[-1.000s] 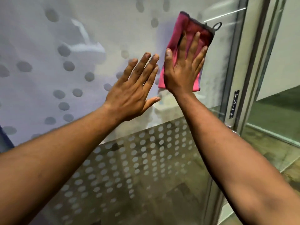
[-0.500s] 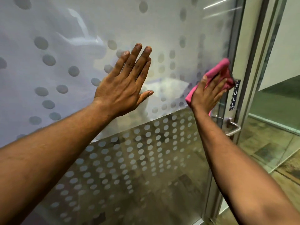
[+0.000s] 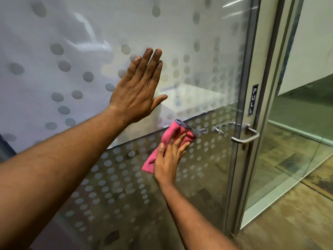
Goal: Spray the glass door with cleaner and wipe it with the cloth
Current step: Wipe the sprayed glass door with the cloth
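Observation:
The glass door [image 3: 207, 56] fills the view, frosted above and dotted with clear glass below. My left hand [image 3: 138, 87] lies flat on the frosted part with straight fingers. My right hand [image 3: 169, 157] presses a pink cloth [image 3: 173, 134] with a grey edge against the dotted lower glass, just below the frosted band and left of the handle. Its fingers lie straight over the bunched cloth. No spray bottle is in view.
A metal lever handle [image 3: 241, 136] sticks out at the door's right edge, below a PULL label [image 3: 253, 100]. The metal door frame [image 3: 259, 123] runs down beside it. Further right are a glass side panel and a wooden floor [image 3: 297, 222].
My right hand has swept the cloth from the upper frosted glass down past the right edge to the dotted lower glass left of the handle. The left hand stays flat on the door.

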`<state>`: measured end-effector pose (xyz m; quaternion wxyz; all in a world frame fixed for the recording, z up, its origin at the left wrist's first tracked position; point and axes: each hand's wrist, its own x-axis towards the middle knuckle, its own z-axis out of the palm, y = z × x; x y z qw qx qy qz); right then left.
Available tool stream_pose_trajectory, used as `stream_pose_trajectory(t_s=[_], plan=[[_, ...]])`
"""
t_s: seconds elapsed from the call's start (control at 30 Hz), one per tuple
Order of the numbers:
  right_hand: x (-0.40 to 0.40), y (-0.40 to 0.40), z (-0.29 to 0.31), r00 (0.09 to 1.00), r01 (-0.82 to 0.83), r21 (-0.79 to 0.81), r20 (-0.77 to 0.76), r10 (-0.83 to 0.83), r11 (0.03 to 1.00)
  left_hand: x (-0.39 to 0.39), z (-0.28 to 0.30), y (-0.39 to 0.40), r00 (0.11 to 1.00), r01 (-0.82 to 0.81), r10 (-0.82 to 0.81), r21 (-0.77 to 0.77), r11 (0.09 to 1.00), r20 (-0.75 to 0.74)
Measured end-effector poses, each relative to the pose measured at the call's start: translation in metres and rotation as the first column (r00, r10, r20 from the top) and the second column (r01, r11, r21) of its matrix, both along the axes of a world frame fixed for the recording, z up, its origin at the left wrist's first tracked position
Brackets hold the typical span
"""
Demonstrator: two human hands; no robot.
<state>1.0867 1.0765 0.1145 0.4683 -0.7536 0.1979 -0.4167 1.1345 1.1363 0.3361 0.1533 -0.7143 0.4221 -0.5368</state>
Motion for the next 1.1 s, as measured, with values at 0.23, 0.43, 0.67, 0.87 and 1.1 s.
stream_pose_trajectory(t_s=[0.23, 0.43, 0.67, 0.87, 1.1], plan=[[-0.023, 0.068, 0.013, 0.949, -0.296, 0.004, 0.118, 0.294, 0.955, -0.030, -0.022, 0.027, 0.998, -0.027, 0.027, -0.005, 1.000, -0.051], [-0.057, 0.086, 0.049, 0.845, -0.481, 0.323, 0.420, 0.331, 0.815, -0.056, -0.026, 0.061, 0.984, -0.071, 0.051, -0.113, 0.991, -0.171], [-0.099, 0.081, 0.081, 0.768, -0.550, 0.400, 0.588, 0.256, 0.733, -0.104, -0.039, 0.088, 0.912, -0.162, 0.026, -0.299, 0.941, -0.410], [-0.153, 0.055, 0.088, 0.759, -0.553, 0.466, 0.624, 0.187, 0.691, -0.137, -0.062, 0.090, 0.698, -0.185, -0.203, -0.446, 0.876, -0.687], [-0.211, 0.010, 0.086, 0.698, -0.590, 0.551, 0.716, 0.031, 0.590, -0.178, -0.091, 0.045, 0.427, -0.247, -0.405, -0.535, 0.808, -0.808]])
